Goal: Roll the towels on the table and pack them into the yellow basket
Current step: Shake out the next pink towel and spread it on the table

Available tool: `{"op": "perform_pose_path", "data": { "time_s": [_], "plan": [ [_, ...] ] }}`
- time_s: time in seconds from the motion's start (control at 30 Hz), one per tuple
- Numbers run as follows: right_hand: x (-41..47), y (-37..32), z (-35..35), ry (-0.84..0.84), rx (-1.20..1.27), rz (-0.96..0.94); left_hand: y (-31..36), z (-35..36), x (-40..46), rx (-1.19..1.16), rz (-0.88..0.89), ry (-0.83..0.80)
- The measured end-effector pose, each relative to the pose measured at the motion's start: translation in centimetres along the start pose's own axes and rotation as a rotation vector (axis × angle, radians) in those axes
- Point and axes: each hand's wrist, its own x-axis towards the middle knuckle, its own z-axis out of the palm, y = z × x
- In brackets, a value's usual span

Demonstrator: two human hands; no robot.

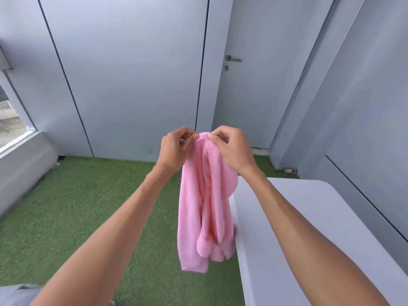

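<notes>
A pink towel [205, 208] hangs bunched in long folds in the air, just left of the white table [309, 217]. My left hand [174, 149] and my right hand [234, 149] pinch its top edge side by side, both raised in front of me. The towel's lower end dangles beside the table's left edge, over the green floor. No yellow basket or other towels are in view.
Green artificial turf [88, 206] covers the floor to the left. Grey wall panels and a door with a metal handle [233, 59] stand ahead. A window [11, 120] and a low grey ledge run along the far left.
</notes>
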Motion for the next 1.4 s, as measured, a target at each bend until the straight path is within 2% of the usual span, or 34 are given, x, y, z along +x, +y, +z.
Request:
{"op": "perform_pose_path", "data": {
  "time_s": [0.13, 0.2, 0.27, 0.33, 0.53, 0.6, 0.7, 0.77, 0.93, 1.07, 1.2, 1.4],
  "plan": [
    [6.1, 3.0, 2.2, 0.035, -0.076, 0.031, -3.4, 3.5, 2.0, -0.019, 0.019, 0.131],
    [9.4, 4.8, 2.9, 0.071, -0.112, 0.063, -5.2, 5.7, 2.1, -0.041, 0.013, 0.082],
    [12.6, 6.2, 3.4, 0.108, -0.145, 0.085, -7.2, 8.1, 2.2, -0.076, -0.054, -0.046],
    [16.0, 7.3, 3.5, 0.152, -0.169, 0.095, -9.2, 9.8, 3.4, -0.106, -0.106, -0.099],
    [22.5, 13.3, 0.8, 0.304, -0.257, 0.308, -11.8, 9.2, 13.2, -0.169, -0.043, -0.003],
    [22.2, 15.1, 0.3, 0.186, -0.100, 0.386, -12.0, 8.5, 16.4, -0.167, -0.004, -0.034],
    [20.9, 16.3, 0.7, -0.140, 0.039, 0.388, -12.4, 8.7, 21.2, -0.086, 0.033, -0.139],
    [20.3, 16.9, 1.6, -0.223, 0.093, 0.357, -13.0, 9.4, 23.9, 0.008, 0.026, -0.242],
    [21.4, 19.1, 4.3, -0.141, 0.088, 0.279, -15.2, 11.4, 27.2, 0.015, -0.098, -0.437],
    [23.2, 20.4, 4.9, -0.109, 0.032, 0.176, -15.8, 11.2, 28.9, -0.220, -0.208, -0.573],
    [24.9, 21.9, 5.2, -0.112, 0.052, 0.195, -16.1, 10.6, 29.8, -0.393, -0.296, -0.622],
    [26.2, 23.0, 6.5, -0.083, 0.046, 0.190, -17.6, 11.0, 30.1, -0.416, -0.321, -0.645]
  ]
}}
